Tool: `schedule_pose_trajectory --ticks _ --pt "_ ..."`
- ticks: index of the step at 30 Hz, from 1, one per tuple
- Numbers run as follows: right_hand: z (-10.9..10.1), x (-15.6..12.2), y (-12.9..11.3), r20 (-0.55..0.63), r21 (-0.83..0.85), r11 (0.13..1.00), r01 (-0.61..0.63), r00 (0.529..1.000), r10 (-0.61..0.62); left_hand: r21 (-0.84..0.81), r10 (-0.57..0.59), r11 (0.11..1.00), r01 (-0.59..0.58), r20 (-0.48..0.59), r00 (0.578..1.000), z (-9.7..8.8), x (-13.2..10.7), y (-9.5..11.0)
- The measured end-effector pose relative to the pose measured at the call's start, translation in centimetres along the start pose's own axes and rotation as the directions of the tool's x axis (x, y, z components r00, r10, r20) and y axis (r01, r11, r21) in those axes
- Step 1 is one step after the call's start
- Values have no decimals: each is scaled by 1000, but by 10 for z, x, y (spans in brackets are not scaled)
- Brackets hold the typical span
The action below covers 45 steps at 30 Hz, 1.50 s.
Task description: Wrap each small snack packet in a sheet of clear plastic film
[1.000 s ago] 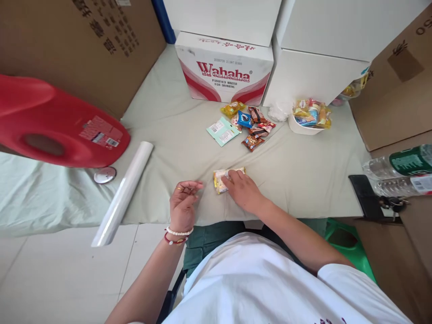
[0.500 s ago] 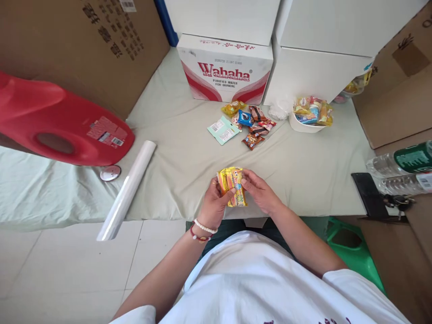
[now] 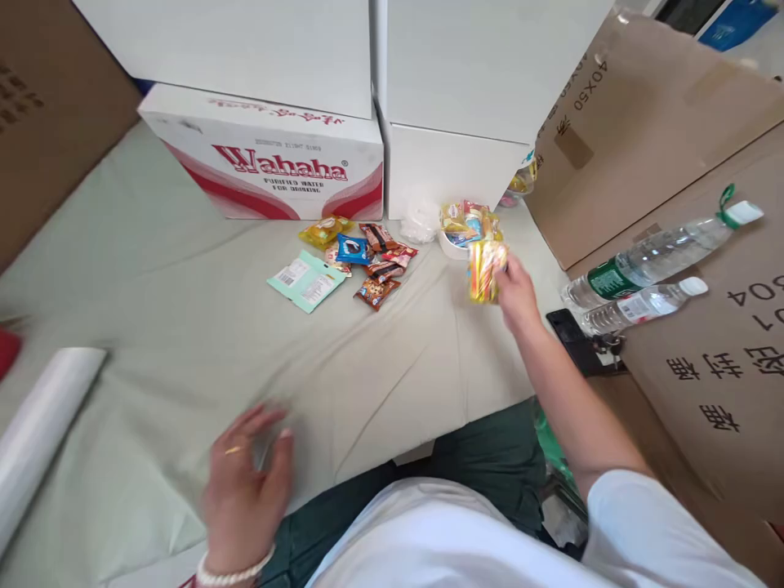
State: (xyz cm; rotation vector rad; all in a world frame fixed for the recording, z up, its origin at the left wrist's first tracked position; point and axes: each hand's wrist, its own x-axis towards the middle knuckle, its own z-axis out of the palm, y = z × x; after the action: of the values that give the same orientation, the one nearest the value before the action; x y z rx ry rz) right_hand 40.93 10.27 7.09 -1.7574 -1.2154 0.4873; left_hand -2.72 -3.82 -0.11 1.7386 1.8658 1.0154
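My right hand (image 3: pixel 518 296) is closed on a yellow snack packet (image 3: pixel 483 273), held just in front of a white bowl (image 3: pixel 452 247) that is filled with wrapped snacks (image 3: pixel 471 220). Whether the packet touches the bowl I cannot tell. Near the front of the cloth-covered table (image 3: pixel 202 327), my left hand (image 3: pixel 248 482) is empty, its fingers apart and slightly blurred. Between the hands and the boxes lies a small pile: a mint-green packet (image 3: pixel 307 280), a blue packet (image 3: pixel 354 249), a yellow packet (image 3: pixel 324 231) and several brown packets (image 3: pixel 376 292).
A Wahaha water carton (image 3: pixel 275 175) and white boxes (image 3: pixel 453 163) line the back. Crumpled clear plastic (image 3: pixel 420 222) sits beside the bowl. At right are two water bottles (image 3: pixel 667 253), a black phone (image 3: pixel 569 335), keys (image 3: pixel 612 347) and cardboard boxes (image 3: pixel 643 139). A white roll (image 3: pixel 46 433) lies left.
My right hand has carried the yellow snack packet forward and right to the bowl. My left hand has let go of it and moved left, opening. The view has turned right.
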Motion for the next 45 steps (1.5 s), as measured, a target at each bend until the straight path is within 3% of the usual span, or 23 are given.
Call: schedule_pose_trajectory --ticks 2,4,6,8,12,17,21,24,27,30,33,37,40,42,43,45 --pt "-11 69 -4 -140 -147 989 2 990 -23 122 65 991 -62 -19 998 -10 -2 -24" --pt "-7 128 -12 -190 -282 959 -17 981 -38 188 144 973 -137 -27 989 -12 -5 -36" --pt "9 168 -17 -186 -387 919 -77 983 4 254 254 938 -234 -45 966 -7 -7 -36" --pt "31 187 -17 -148 -511 850 -126 987 57 343 359 884 -318 -62 931 0 -8 -30" --pt "61 187 -1 -147 -665 733 -140 988 55 418 456 827 -375 -109 883 9 -10 -23" --pt "58 187 12 -152 -710 701 -65 986 -63 426 505 807 -408 -141 851 7 -13 -25" --pt "50 182 -4 -117 -753 654 -75 993 -21 452 523 787 -421 -125 843 6 -10 -21" --pt "52 165 -28 -151 -759 651 13 969 -195 450 527 788 -420 -141 838 7 -11 -20" --pt "66 144 -52 71 -759 596 263 943 -326 451 508 802 -392 -172 844 10 -12 -23" --pt "87 133 -66 287 -706 572 419 907 -309 431 477 825 -365 -186 859 12 -13 -26" --pt "103 135 -67 344 -704 584 405 913 -218 399 446 848 -350 -179 877 12 -14 -27" --pt "104 147 -66 264 -715 626 310 950 -170 387 449 849 -360 -170 877 11 -15 -26" --pt "91 149 -72 64 -564 792 233 969 -239 397 475 835 -382 -168 864 11 -15 -26" --pt "78 139 -76 -73 -229 962 150 983 -170 383 487 834 -398 -169 857 10 -14 -27" --pt "71 129 -77 -80 0 996 86 993 -86 356 483 844 -401 -178 857 9 -14 -26" --pt "58 101 -73 53 405 910 -92 996 77 255 434 890 -379 -218 874 8 -14 -22"
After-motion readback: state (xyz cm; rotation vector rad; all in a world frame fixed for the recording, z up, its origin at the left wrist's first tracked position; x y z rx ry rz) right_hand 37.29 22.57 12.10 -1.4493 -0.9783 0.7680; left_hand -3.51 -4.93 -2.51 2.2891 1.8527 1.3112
